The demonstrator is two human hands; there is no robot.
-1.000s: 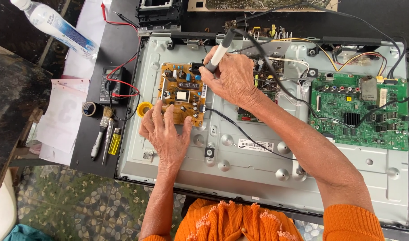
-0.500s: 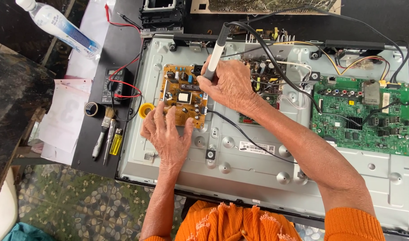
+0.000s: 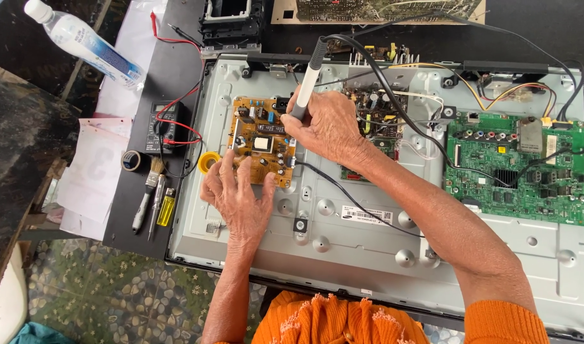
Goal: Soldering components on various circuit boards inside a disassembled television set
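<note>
Right hand (image 3: 327, 127) grips a soldering iron (image 3: 305, 83), tip hidden, over the tan board (image 3: 263, 143) (mounted on the grey panel (image 3: 368, 255)). Left hand (image 3: 238, 197), fingers spread, rests flat at the board's lower edge.

Left hand (image 3: 240, 194): palm down, fingers spread, forearm reaching up from the near edge; right hand (image 3: 327, 124): fist-closed in a pen-like grip, forearm extended diagonally from near right.
</note>
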